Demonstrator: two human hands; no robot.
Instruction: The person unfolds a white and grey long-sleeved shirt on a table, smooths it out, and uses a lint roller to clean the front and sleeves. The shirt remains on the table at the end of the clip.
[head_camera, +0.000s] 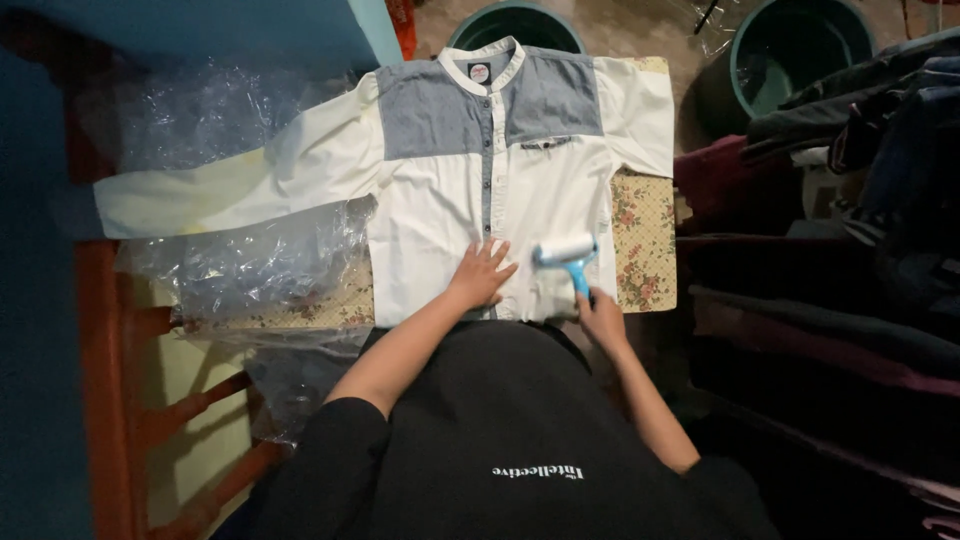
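Closest to my camera, two bare hands are working over one shirt (440, 190) that is lying face up on a floral-patterned board (645, 240). My left hand (482, 272) is lying flat with its fingers spread, pressing on the cloth beside the button strip near the hem and gripping nothing. My right hand (600, 318), at about three o'clock from the left one, is closing around the blue handle of one lint roller (568, 256), whose white drum is resting on the shirt front just beside the left hand's fingertips. I am seeing the shirt as cream-white with a grey-blue panel across chest and shoulders, a band collar at twelve o'clock, one grey button strip running down the middle, and two sleeves, the one toward nine o'clock reaching out long and straight, the one toward three o'clock looking shorter. One crumpled sheet of clear plastic (250, 262) is lying at nine o'clock, partly under that long sleeve. Two dark green tubs (790, 50) are sitting on the floor at twelve and one o'clock beyond the collar. Dark folded clothes (850, 200) are piling up at three o'clock, too dim for me to count.
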